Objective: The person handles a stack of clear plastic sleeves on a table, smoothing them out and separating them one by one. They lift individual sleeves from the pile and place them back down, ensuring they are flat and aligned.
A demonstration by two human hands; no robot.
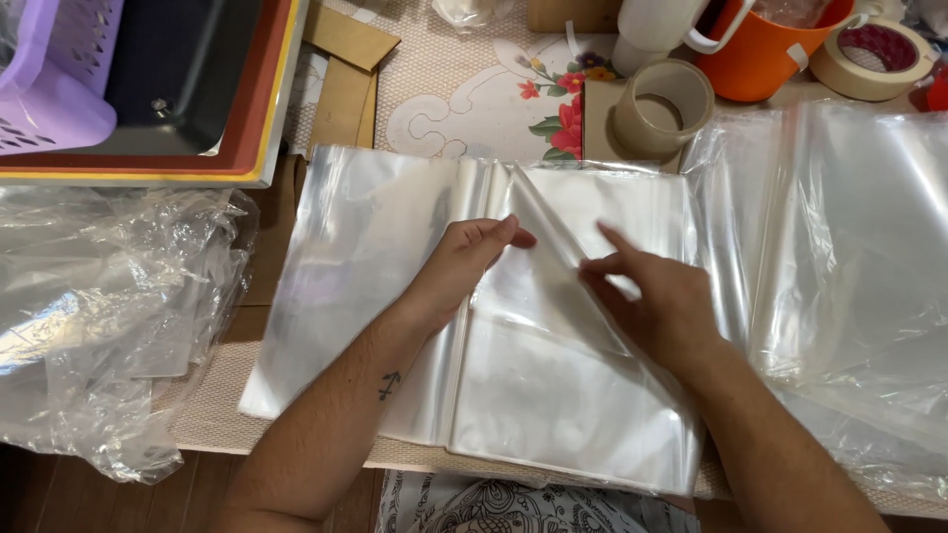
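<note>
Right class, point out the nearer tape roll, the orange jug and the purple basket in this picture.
nearer tape roll [632, 123]: head view, on its outer tan band.
orange jug [755, 69]: head view, on its orange side wall.
purple basket [54, 118]: head view, on its slotted lilac wall.

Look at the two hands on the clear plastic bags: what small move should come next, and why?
Probably peel the lifted sheet further across with the right hand. Its fingers already pinch a raised fold of the top clear bag, while the left hand presses flat on the stack of bags, holding the rest down.
</note>
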